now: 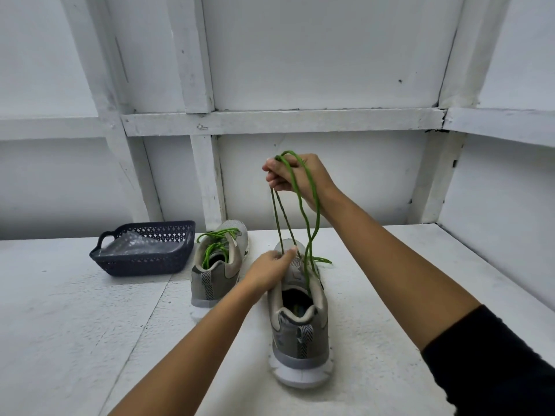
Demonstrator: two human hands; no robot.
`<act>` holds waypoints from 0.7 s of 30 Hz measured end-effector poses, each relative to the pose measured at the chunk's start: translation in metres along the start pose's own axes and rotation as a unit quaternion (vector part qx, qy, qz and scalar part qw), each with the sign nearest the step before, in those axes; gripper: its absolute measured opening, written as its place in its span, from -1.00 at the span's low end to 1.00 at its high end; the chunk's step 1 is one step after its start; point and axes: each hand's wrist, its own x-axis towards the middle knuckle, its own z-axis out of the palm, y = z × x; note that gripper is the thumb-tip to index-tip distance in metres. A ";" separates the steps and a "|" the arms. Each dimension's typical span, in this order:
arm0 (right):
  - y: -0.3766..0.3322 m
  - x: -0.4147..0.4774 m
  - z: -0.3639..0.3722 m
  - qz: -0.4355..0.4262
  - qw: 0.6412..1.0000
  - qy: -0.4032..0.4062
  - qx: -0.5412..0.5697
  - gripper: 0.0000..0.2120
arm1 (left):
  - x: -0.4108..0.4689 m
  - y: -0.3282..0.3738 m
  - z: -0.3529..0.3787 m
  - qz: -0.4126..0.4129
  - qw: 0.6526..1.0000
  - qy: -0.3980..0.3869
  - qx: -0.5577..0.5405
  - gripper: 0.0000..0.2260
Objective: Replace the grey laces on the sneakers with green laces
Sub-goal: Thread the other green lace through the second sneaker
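Two grey sneakers stand heel-toward-me on a white table. The left sneaker carries a green lace through its eyelets. The right sneaker is nearer to me. My right hand is raised above it and grips a green lace whose strands hang down to that shoe's front. My left hand rests on the shoe's tongue area and pinches the strands where they meet the eyelets. One lace end lies on the table just right of the shoe.
A dark blue plastic basket with clear plastic inside sits at the back left of the white table. White walls with wooden framing close in behind and on the right.
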 end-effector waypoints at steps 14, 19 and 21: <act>0.048 -0.024 -0.040 0.167 0.949 -0.044 -0.263 -0.75 | 0.005 -0.011 -0.002 0.110 0.970 0.065 -0.208 -0.68; 0.112 -0.051 -0.060 0.392 0.816 -0.066 -0.418 -0.44 | -0.003 -0.022 0.011 0.128 0.969 0.039 -0.210 -0.71; 0.128 -0.051 -0.053 0.395 0.826 -0.048 -0.398 -0.47 | -0.003 -0.027 0.013 0.123 0.967 0.033 -0.220 -0.70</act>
